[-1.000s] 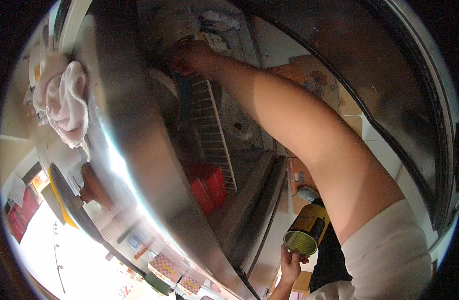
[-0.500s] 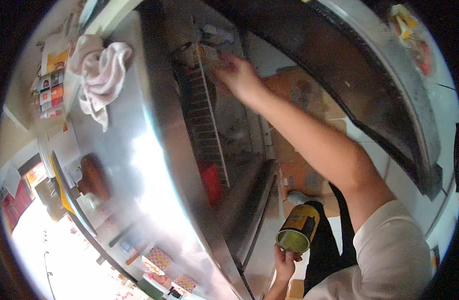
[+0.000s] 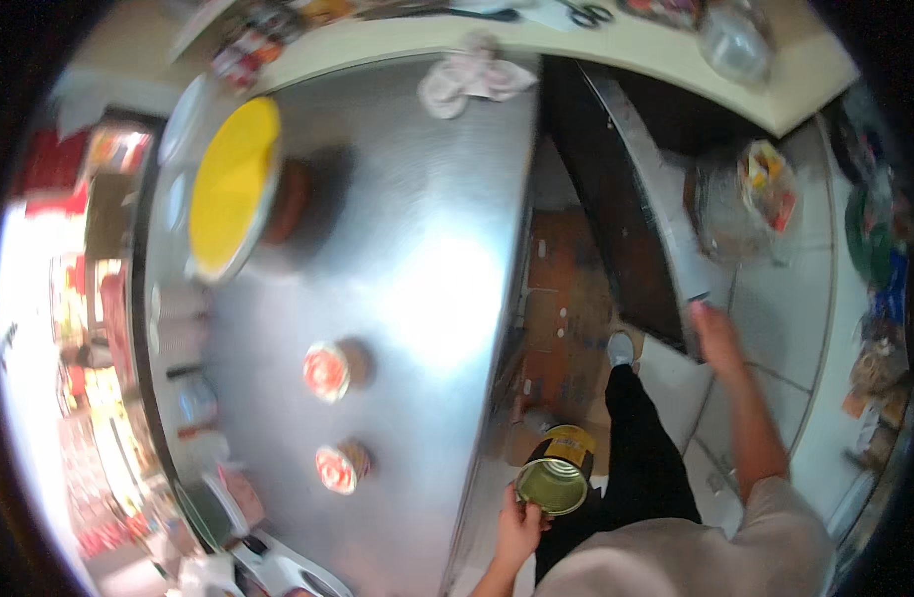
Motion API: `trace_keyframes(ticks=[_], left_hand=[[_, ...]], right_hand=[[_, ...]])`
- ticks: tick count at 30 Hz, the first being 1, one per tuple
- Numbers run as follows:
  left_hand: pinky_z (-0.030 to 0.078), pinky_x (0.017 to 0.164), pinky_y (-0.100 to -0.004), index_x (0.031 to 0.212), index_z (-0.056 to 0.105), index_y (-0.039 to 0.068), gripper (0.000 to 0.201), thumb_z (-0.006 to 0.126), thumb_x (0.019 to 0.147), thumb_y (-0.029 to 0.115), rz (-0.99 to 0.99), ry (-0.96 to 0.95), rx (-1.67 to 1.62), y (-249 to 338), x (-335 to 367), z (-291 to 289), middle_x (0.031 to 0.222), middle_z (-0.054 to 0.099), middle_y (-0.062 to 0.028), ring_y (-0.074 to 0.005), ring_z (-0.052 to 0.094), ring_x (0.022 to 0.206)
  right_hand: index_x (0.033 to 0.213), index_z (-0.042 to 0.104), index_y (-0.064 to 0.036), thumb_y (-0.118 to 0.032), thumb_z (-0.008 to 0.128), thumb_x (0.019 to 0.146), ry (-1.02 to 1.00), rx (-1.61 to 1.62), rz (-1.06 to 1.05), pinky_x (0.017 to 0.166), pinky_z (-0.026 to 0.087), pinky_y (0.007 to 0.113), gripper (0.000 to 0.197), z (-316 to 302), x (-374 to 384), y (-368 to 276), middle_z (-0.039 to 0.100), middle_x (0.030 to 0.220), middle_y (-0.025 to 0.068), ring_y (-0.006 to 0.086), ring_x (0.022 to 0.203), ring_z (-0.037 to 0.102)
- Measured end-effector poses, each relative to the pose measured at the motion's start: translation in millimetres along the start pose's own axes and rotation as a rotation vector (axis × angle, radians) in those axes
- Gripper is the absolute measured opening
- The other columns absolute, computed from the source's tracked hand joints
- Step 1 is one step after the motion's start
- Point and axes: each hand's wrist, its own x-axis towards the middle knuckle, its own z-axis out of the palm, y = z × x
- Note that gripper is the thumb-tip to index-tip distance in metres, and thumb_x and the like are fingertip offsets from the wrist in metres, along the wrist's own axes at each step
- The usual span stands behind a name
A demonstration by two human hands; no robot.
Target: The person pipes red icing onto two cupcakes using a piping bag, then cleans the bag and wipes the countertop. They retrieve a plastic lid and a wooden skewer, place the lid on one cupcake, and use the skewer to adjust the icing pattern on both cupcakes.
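Observation:
My left hand (image 3: 521,525) is closed on the rim of a tin can (image 3: 566,468), yellow and black outside. The can is tilted with its open mouth toward me, showing a bare ribbed metal inside. Out to the right, my right hand (image 3: 713,336) grips the end of a cabinet door (image 3: 616,209), which has a dark inner side and a pale metal outer face. The door stands partly open beside the steel counter (image 3: 407,388). Some of my right fingers are hidden behind the door's edge.
Two cups (image 3: 329,371) with red-and-white tops stand on the counter. Behind them is a yellow disc (image 3: 236,189) on a brown stand. A crumpled cloth (image 3: 472,80) lies at the far edge. Flattened cardboard (image 3: 556,298) covers the floor, and a bag (image 3: 768,184) sits beyond the door.
My right hand has come out of the cabinet and now holds the door, which has swung nearer the counter. The tin can stays in my left hand. My view has shifted, showing more counter.

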Motion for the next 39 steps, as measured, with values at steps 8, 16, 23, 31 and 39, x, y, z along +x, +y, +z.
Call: trace_keyframes(ticks=[8, 16, 23, 31, 39], left_hand=[[0.047, 0.047, -0.0283, 0.122, 0.030, 0.000, 0.041, 0.042, 0.083, 0.006, 0.135, 0.180, 0.073, -7.9, -105.5, -83.3, 0.063, 0.059, -0.0100, -0.0162, 0.058, 0.050], [0.046, 0.044, -0.0271, 0.118, 0.037, -0.002, 0.037, 0.042, 0.083, 0.006, 0.131, 0.480, -0.190, -45.6, -173.5, -117.1, 0.065, 0.059, -0.0104, -0.0139, 0.056, 0.049], [0.044, 0.041, -0.0253, 0.119, 0.036, -0.003, 0.038, 0.041, 0.083, 0.007, 0.056, 0.593, -0.350, -34.1, -184.5, -112.6, 0.064, 0.056, -0.0089, -0.0118, 0.053, 0.048], [0.042, 0.040, -0.0242, 0.117, 0.038, -0.002, 0.038, 0.040, 0.082, 0.012, 0.068, 0.649, -0.483, -24.1, -204.2, -150.3, 0.058, 0.054, -0.0077, -0.0122, 0.049, 0.043], [0.040, 0.039, -0.0234, 0.104, 0.044, -0.001, 0.027, 0.041, 0.083, 0.016, 0.133, 0.852, -0.601, -66.3, -204.6, -262.7, 0.058, 0.054, -0.0065, -0.0110, 0.050, 0.044]], right_hand=[[0.111, 0.053, -0.0003, -0.046, 0.030, 0.091, -0.170, 0.669, -0.150, 0.089, 0.035, 0.033, 0.054, 200.4, -38.5, -136.0, 0.054, 0.108, 0.0104, 0.0218, 0.096, 0.051], [0.113, 0.049, -0.0070, -0.033, 0.040, 0.089, -0.440, 0.603, 0.041, 0.065, 0.045, 0.025, 0.036, 204.2, -74.8, -166.1, 0.059, 0.089, 0.0050, 0.0129, 0.079, 0.056], [0.125, 0.043, -0.0080, -0.022, 0.050, 0.088, -1.476, 0.164, -0.272, 0.070, 0.047, 0.026, 0.041, 103.8, -242.7, -168.1, 0.061, 0.096, 0.0078, 0.0136, 0.080, 0.058], [0.116, 0.051, -0.0024, -0.016, 0.048, 0.089, -1.207, 0.025, -0.410, 0.065, 0.047, 0.023, 0.031, 59.0, -198.4, -187.6, 0.062, 0.092, 0.0080, 0.0107, 0.075, 0.057], [0.118, 0.048, -0.0020, -0.017, 0.051, 0.087, -1.016, -0.023, -0.404, 0.063, 0.047, 0.024, 0.035, 57.9, -195.1, -213.7, 0.062, 0.090, 0.0087, 0.0124, 0.074, 0.058]])
